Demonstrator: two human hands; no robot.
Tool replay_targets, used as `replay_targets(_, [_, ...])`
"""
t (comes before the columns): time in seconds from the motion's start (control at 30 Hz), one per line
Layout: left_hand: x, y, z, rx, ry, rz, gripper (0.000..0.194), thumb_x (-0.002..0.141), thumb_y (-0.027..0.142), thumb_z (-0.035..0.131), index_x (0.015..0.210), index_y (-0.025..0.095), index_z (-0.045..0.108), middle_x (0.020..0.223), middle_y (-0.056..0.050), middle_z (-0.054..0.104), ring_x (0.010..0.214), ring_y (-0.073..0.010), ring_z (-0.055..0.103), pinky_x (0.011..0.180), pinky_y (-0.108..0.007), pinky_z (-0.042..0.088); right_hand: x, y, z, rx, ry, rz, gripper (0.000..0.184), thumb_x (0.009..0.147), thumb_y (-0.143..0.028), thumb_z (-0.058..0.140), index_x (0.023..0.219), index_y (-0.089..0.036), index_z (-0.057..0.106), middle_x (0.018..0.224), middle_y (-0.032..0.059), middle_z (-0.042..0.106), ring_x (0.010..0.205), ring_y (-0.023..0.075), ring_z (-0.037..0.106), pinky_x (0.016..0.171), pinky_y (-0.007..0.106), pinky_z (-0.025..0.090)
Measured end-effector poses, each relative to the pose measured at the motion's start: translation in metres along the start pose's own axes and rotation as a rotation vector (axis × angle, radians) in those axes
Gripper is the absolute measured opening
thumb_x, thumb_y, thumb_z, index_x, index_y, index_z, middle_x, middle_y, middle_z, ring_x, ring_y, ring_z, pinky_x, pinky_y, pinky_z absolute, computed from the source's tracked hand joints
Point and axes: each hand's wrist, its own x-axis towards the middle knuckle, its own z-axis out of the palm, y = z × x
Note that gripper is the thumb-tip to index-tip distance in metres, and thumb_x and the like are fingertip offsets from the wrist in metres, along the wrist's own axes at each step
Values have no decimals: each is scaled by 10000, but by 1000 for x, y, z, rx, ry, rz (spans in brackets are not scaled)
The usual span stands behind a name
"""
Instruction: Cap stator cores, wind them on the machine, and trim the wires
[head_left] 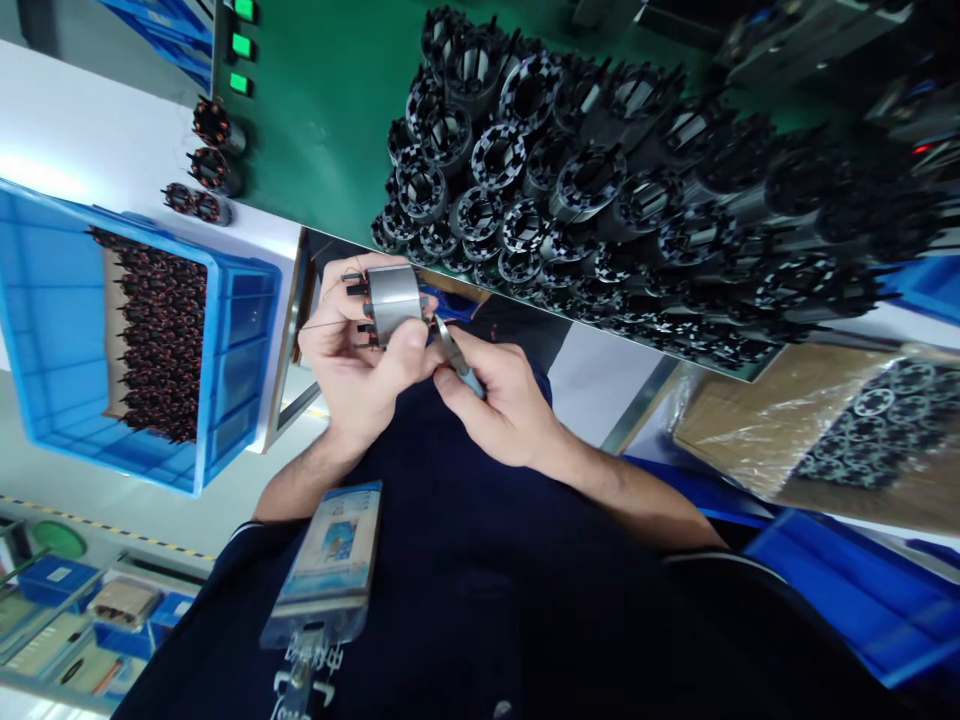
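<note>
1. The left hand (352,375) grips a metal-sided core (395,302) between thumb and fingers, its black prongs facing left, above the person's lap.
2. The right hand (506,395) is closed around a small tool (453,350), its tip beside the core; whether they touch, I cannot tell.
3. Ahead, a green tabletop (315,130) bears many black-toothed cores (499,157) and 3 green squares (241,46).
4. Left, a blue bin (49,310) holds rows of copper-wound parts (161,340).
</note>
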Motion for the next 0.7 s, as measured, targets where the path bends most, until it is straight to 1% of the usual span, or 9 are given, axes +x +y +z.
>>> replay_targets(0.1, [-10,-46,6,-22,209,-93,585,991,678,1001,860,226,655,1148,-52,756,1050,-205,811,889,-356,733,2,33,4,266,-52,397,91,982,-260,665,998,-225,746,781,-41,616,653,118,504,634,268,426])
replay_targets(0.2, [-19,-84,12,-105,275,-426,741,813,740,1097,800,219,570,966,-17,682,906,-163,776,814,-287,708,10,70,6,505,-22,800,178,811,-326,701,965,-235,707,647,-107,391,551,93,266,517,244,227])
replay_targets(0.27, [-23,-93,5,-173,276,-569,745,793,770,1086,843,226,580,955,-10,709,889,-167,805,783,-270,712,16,87,4,548,1,886,247,741,-350,705,960,-236,693,629,-125,346,546,82,210,512,236,193])
replay_targets(0.33, [-25,-88,-19,-189,289,-574,706,818,793,1049,914,234,629,983,-17,759,898,-186,845,767,-273,721,20,95,0,555,22,902,297,709,-368,728,970,-230,700,626,-123,364,551,78,219,517,234,199])
replay_targets(0.43, [-15,-69,-89,-140,355,-493,670,786,761,1070,981,245,689,1052,-23,790,952,-219,874,775,-289,730,20,95,-7,563,65,915,340,690,-387,796,974,-227,698,620,-125,371,553,73,245,525,234,216])
replay_targets(0.5, [2,-58,-153,12,430,-339,620,791,694,1089,982,242,710,1135,-27,793,1022,-229,867,837,-312,738,18,95,-10,558,88,920,359,684,-389,839,971,-229,694,618,-129,363,551,71,257,526,237,228])
replay_targets(0.6, [41,-53,-260,487,546,-124,453,885,568,1051,1009,235,770,1234,-52,801,1178,-251,823,1035,-371,724,17,100,-11,534,120,930,407,669,-399,906,974,-234,693,629,-127,375,556,71,288,522,232,248])
replay_targets(0.63, [55,-56,-293,667,578,-151,381,924,516,1022,1039,228,800,1262,-61,807,1203,-253,809,1090,-387,708,17,101,-11,524,129,933,424,665,-409,926,975,-237,693,633,-124,382,556,72,300,521,232,264])
replay_targets(0.7, [80,-67,-349,973,618,-364,286,997,428,955,1135,206,838,1342,-60,806,1173,-214,793,1223,-414,652,18,103,-8,502,142,941,451,655,-432,958,968,-240,695,640,-118,395,556,75,320,519,235,297])
